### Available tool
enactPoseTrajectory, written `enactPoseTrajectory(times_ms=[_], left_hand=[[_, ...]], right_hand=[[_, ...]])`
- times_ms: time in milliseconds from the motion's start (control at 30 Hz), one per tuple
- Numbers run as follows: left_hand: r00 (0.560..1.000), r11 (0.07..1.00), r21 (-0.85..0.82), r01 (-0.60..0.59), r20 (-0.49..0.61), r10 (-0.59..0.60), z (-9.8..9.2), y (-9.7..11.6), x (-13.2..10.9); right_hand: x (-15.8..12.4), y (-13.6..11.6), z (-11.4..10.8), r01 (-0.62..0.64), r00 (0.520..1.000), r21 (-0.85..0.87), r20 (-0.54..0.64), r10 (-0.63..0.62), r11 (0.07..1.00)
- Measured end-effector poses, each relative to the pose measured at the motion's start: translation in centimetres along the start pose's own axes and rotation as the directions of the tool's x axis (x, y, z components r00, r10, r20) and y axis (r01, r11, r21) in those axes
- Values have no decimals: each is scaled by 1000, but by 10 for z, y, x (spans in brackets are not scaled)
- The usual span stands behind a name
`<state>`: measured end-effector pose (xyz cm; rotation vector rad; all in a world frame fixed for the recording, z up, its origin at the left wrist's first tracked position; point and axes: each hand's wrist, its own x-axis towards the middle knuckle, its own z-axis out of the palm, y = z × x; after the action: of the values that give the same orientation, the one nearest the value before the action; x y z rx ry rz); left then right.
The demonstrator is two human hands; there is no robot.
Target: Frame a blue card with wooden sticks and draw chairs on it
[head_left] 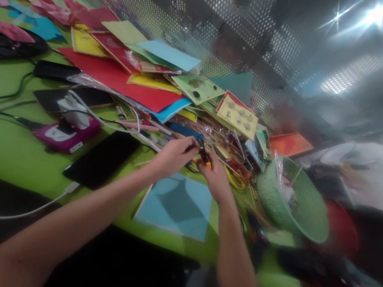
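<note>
My left hand (175,153) and my right hand (214,171) meet over the near edge of a heap of craft materials. My right hand is closed on a small black-and-orange tool (205,156), perhaps pliers; blur hides its exact kind. The fingers of my left hand are pinched together beside the tool's far end, close to a small blue piece (200,138). What they grip, if anything, cannot be made out. Below both hands lies a square light blue pad (175,205) with a darker shadow on it.
Coloured papers and cards, among them a red sheet (114,78), pile up behind my hands. Left are a black phone (103,160), a purple power strip (67,134) and white cables. A green basket (313,209) stands right. Perforated metal (198,21) rises behind the table.
</note>
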<state>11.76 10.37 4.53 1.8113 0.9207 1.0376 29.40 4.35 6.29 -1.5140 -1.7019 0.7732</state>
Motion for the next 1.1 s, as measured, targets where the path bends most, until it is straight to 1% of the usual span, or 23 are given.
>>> enactPoseTrajectory(times_ms=[133,300,500,667,967,1100], left_hand=[[1000,1000,31,-7,11,7,1,-1,0],[1000,998,56,-12,6,12,2,-2,1],[1000,997,74,-10,8,9,4,-3,0],[1000,995,100,-6,15,5,4,-3,-1],[999,988,151,26,37,-32,2,2,-2],[998,984,170,42,32,-49,4,0,-2]], right_hand=[[0,0,1,-3,1000,20,-2,3,1000],[-1,1,2,-4,1000,-7,-5,4,1000],[0,0,1,13,999,-58,42,-10,998],[0,-2,2,28,1000,-122,5,-27,992],[1,4,6,46,997,-270,-45,-61,962],[2,5,7,36,997,-306,-59,-57,951]])
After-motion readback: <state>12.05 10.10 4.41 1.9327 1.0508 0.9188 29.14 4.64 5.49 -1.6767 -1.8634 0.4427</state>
